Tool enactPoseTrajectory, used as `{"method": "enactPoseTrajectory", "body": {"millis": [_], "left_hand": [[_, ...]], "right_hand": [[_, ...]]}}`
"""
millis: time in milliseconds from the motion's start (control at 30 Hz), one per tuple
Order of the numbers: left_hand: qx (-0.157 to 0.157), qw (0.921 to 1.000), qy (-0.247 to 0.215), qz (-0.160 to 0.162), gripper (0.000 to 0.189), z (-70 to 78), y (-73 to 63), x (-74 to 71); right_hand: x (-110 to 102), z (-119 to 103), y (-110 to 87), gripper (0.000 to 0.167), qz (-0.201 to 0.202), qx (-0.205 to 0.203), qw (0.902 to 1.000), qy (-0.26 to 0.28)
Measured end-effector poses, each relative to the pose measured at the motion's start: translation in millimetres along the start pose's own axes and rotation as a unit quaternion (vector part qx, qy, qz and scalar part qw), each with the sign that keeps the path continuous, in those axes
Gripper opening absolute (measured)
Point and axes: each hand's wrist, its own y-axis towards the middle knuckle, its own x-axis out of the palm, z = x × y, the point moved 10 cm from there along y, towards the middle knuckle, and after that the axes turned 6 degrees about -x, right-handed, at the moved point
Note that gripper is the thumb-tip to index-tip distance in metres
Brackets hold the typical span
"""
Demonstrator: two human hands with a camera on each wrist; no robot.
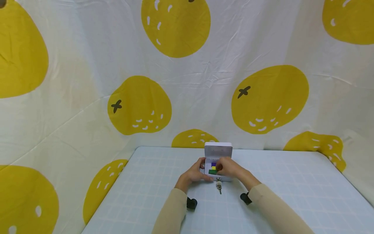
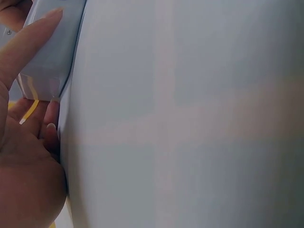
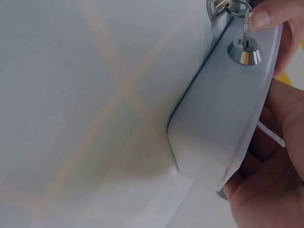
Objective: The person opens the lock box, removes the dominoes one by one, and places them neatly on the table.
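A small pale metal cash box (image 1: 226,178) stands on the table with its lid (image 1: 218,151) raised. Inside lie a green piece (image 1: 212,172), a yellow piece (image 1: 214,168) and a purple piece (image 1: 213,164). My left hand (image 1: 193,174) grips the box's left side, thumb along the front face, as the left wrist view also shows. Reaching in from the right, my right hand (image 1: 230,167) has its fingers bent down over the coloured pieces; I cannot tell whether it pinches one. A key sits in the front lock (image 3: 244,52), with more keys (image 1: 219,187) hanging from its ring.
A pale blue checked cloth (image 1: 140,195) covers the table. Behind it and at the sides hangs a white curtain (image 1: 201,107) printed with large yellow fruit. Black wrist straps (image 1: 191,204) show at both sleeves.
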Motion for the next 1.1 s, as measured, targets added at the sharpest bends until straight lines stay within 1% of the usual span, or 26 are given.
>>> {"method": "enactPoseTrajectory", "body": {"millis": [267, 367, 633, 833, 967, 1100], "left_hand": [[0.004, 1.0, 0.0, 0.001, 0.095, 0.7, 1.3, -0.1], [0.007, 1.0, -0.004, 0.001, 0.094, 1.5, 0.3, -0.4], [0.001, 0.9999, -0.013, 0.004, 0.094, 0.9, -2.3, 0.4], [0.004, 0.9998, -0.021, 0.004, 0.094, 3.1, -3.9, 0.8], [-0.001, 0.9998, -0.018, 0.005, 0.095, 0.3, 0.0, 0.7], [-0.003, 0.9999, -0.015, 0.006, 0.094, -1.3, 0.5, 0.2]], "right_hand": [[4.0, -1.4, 7.6, 0.006, 0.008, -0.01, 0.9998, -0.016], [4.7, -3.1, 9.5, 0.009, 0.012, -0.013, 0.9996, -0.02], [4.9, -13.4, 9.5, 0.014, 0.023, -0.05, 0.998, -0.032], [6.1, -16.1, 11.4, 0.012, 0.016, -0.047, 0.9987, -0.01], [7.3, -16.2, 14.3, 0.024, 0.017, -0.045, 0.9988, -0.007], [11.0, -12.8, 18.3, 0.033, 0.014, -0.049, 0.9987, -0.005]]}}
